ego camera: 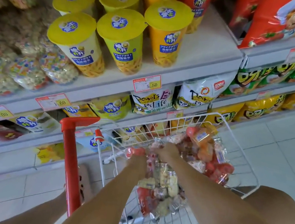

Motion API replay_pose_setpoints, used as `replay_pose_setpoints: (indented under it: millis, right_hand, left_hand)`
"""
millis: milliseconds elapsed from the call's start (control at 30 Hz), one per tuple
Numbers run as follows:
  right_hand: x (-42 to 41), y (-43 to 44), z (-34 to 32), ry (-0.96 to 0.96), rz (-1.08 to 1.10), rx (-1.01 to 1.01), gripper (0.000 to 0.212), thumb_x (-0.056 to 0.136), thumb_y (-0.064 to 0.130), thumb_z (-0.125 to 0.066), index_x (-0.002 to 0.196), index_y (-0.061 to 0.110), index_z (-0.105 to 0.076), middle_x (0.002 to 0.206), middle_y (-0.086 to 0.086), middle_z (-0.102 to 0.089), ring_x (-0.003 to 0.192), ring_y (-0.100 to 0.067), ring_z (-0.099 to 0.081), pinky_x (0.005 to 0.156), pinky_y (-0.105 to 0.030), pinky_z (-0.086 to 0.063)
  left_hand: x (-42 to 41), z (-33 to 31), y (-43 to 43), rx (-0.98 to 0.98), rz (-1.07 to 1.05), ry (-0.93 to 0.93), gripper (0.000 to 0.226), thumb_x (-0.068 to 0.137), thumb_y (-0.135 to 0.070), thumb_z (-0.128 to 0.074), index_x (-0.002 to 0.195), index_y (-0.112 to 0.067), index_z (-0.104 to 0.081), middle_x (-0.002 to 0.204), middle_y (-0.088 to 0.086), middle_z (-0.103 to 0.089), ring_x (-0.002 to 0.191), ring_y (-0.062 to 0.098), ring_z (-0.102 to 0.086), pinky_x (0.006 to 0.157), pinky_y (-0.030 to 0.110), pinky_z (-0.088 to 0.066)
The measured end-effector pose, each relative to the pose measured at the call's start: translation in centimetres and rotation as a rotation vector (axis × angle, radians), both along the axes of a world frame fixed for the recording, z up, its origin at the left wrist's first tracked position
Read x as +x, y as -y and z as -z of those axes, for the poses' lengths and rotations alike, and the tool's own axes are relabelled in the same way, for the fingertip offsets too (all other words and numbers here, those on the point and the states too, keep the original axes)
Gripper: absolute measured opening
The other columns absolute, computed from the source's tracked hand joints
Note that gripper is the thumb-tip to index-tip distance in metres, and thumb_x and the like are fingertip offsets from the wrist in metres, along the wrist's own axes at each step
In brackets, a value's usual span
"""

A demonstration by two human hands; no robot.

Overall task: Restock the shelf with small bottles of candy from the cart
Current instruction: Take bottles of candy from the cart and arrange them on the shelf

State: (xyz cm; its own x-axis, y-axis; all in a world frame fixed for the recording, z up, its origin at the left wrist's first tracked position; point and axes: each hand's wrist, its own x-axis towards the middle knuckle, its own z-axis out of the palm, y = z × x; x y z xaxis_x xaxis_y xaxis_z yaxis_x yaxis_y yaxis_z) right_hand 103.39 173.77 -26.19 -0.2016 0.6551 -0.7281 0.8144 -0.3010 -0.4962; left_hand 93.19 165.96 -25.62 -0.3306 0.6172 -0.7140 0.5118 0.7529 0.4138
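Straight above the right hand point(168, 150), a price tag point(148, 84) reads 5.50. Just under it, a white bag point(151, 101) says "Powers" and "for Life". A second bag point(199, 95) to its right shows "Power". Up and left of the left hand point(137, 154), a left tag point(53, 101) reads what looks like 1.60. Higher still, the cups point(121, 51) carry フライドポテト on blue labels. A small tag point(174, 114) nearer the right hand shows 80.

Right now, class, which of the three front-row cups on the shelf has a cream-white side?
The leftmost cup; the middle cup is green and the right cup is orange.
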Motion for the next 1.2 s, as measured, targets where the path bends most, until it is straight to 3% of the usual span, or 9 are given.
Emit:
replay_pose_setpoints:
  millis: [67,133,233,367,500,600,733,900,1200]
  right_hand:
    - [-0.3,0.1,0.0,0.051,-0.041,0.014,0.043,0.086,0.039,-0.067,0.103,0.001,-0.056,0.103,-0.010,-0.063,0.085,-0.018,-0.059,0.070,-0.025,-0.046]
    - [-0.3,0.2,0.2,0.044,-0.023,0.034,0.053,0.084,0.038,-0.069,0.118,0.000,-0.054,0.115,-0.010,-0.062,0.104,-0.023,-0.061,0.075,-0.025,-0.045]
    - [-0.2,0.7,-0.5,0.032,-0.021,0.076,0.041,0.091,0.022,-0.059,0.128,0.003,-0.052,0.127,-0.011,-0.059,0.111,-0.022,-0.058,0.085,-0.025,-0.046]
    - [0.1,1.6,-1.9,-0.078,0.049,0.021,0.041,0.083,0.010,-0.070,0.121,0.002,-0.056,0.115,-0.012,-0.063,0.088,-0.014,-0.054,0.063,-0.017,-0.044]
    - [-0.5,2.1,-6.8,-0.366,0.141,-0.053,0.048,0.071,0.019,-0.082,0.112,0.011,-0.059,0.092,-0.004,-0.068,0.074,-0.012,-0.063,0.056,-0.015,-0.046]
    - [-0.7,2.0,-12.5,-0.524,0.048,0.028,0.049,0.069,0.026,-0.084,0.111,0.014,-0.064,0.095,0.002,-0.070,0.082,-0.013,-0.069,0.071,-0.020,-0.053]
    - [-1.2,2.9,-22.0,-0.603,-0.186,0.182,0.027,0.071,0.031,-0.081,0.092,0.029,-0.065,0.083,0.006,-0.069,0.075,-0.011,-0.064,0.068,-0.022,-0.046]
    - [-3.0,4.9,-34.5,-0.870,-0.238,0.479,0.028,0.070,0.018,-0.082,0.090,0.028,-0.066,0.080,0.012,-0.071,0.074,-0.004,-0.063,0.068,-0.012,-0.047]
    - [-11.1,4.1,-51.1,-1.103,-0.215,0.971,0.034,0.071,0.017,-0.081,0.096,0.028,-0.062,0.095,0.008,-0.071,0.088,-0.009,-0.068,0.084,-0.027,-0.053]
  left_hand:
    - [-0.4,-0.7,-0.1,-0.028,0.146,-0.057,0.025,0.088,-0.011,-0.060,0.112,-0.017,-0.055,0.105,0.005,-0.059,0.080,0.022,-0.062,0.066,0.036,-0.058]
    - [-0.8,-2.6,-0.1,-0.089,0.408,-0.101,0.057,0.078,-0.015,-0.076,0.128,-0.017,-0.049,0.118,0.003,-0.060,0.093,0.018,-0.061,0.074,0.027,-0.052]
    - [-0.7,-9.5,-0.5,-0.059,0.545,-0.179,0.059,0.078,-0.035,-0.075,0.122,-0.004,-0.051,0.113,0.008,-0.059,0.100,0.024,-0.058,0.077,0.028,-0.045]
    - [-2.2,-17.9,1.2,0.185,0.284,0.002,0.049,0.076,-0.048,-0.072,0.108,-0.021,-0.048,0.096,-0.004,-0.053,0.074,0.012,-0.052,0.056,0.022,-0.037]
    - [-4.6,-24.1,4.0,0.463,0.060,0.184,0.038,0.069,-0.031,-0.081,0.099,-0.023,-0.060,0.098,-0.003,-0.060,0.074,0.001,-0.063,0.065,0.028,-0.050]
    - [-5.9,-27.8,5.9,0.628,-0.069,0.223,0.042,0.063,-0.030,-0.081,0.100,-0.023,-0.063,0.078,-0.010,-0.065,0.049,0.008,-0.054,0.055,0.025,-0.046]
    - [-7.8,-32.0,8.0,0.896,-0.262,0.314,0.027,0.071,-0.040,-0.064,0.088,-0.019,-0.064,0.064,0.000,-0.055,0.050,0.012,-0.042,0.044,0.021,-0.036]
    - [-11.9,-39.3,10.5,1.136,-0.316,0.193,0.031,0.065,-0.047,-0.077,0.088,-0.027,-0.069,0.065,-0.003,-0.062,0.059,0.015,-0.048,0.055,0.026,-0.038]
    - [-20.7,-52.6,10.0,1.432,-0.379,-0.222,0.045,0.068,-0.039,-0.081,0.107,-0.024,-0.065,0.093,0.005,-0.070,0.083,0.015,-0.068,0.088,0.037,-0.055]
